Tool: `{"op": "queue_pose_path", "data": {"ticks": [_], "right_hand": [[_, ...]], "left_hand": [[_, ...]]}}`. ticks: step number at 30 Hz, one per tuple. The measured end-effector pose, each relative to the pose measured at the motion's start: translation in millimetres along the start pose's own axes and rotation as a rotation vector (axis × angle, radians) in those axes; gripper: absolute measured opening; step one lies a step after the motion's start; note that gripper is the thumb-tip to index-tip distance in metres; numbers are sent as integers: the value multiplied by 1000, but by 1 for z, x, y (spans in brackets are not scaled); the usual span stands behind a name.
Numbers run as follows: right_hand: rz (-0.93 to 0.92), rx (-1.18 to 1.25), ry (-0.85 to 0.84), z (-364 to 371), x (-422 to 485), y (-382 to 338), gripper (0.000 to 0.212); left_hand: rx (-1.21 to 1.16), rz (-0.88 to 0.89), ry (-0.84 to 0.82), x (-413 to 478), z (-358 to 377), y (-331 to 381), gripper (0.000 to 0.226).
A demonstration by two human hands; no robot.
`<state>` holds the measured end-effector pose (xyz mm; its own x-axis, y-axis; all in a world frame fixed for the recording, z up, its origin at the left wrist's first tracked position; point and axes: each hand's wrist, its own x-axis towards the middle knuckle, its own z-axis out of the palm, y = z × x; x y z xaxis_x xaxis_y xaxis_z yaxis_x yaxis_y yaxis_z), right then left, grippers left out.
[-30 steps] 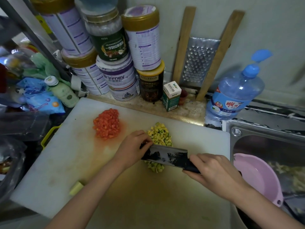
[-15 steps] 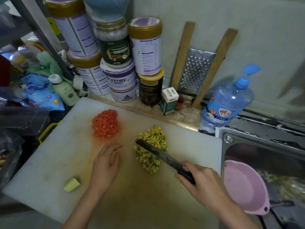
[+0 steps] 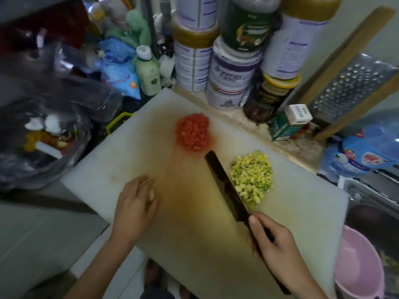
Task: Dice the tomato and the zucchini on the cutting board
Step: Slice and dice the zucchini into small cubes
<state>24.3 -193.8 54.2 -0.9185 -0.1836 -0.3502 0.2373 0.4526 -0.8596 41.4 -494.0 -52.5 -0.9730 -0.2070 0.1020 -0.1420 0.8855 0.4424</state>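
Evidently near done: diced tomato (image 3: 192, 131) heaped far-centre on cutting board (image 3: 302, 201), diced zucchini (image 3: 251, 175) right of it, piles kept apart. Right hand (image 3: 272, 240) wraps cleaver (image 3: 224, 184) handle, blade against zucchini pile's left side, likely corralling. Left hand (image 3: 136, 203), near-left, fingers curled round pale zucchini scrap (image 3: 151, 195).
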Motion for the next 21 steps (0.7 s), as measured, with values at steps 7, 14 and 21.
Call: {"op": "queue_pose_path", "data": {"ticks": [7,14,21], "right_hand": [[98,142,20,70,-6,-29,23],[122,243,31,114,-6,-37,46],[104,264,0,130,-2,-32,64]], "left_hand": [[-166,142,-13,3,2,-37,43],[-348,134,40,-1,-6,-50,38],[-468,148,41,-2,0,-49,30]]}}
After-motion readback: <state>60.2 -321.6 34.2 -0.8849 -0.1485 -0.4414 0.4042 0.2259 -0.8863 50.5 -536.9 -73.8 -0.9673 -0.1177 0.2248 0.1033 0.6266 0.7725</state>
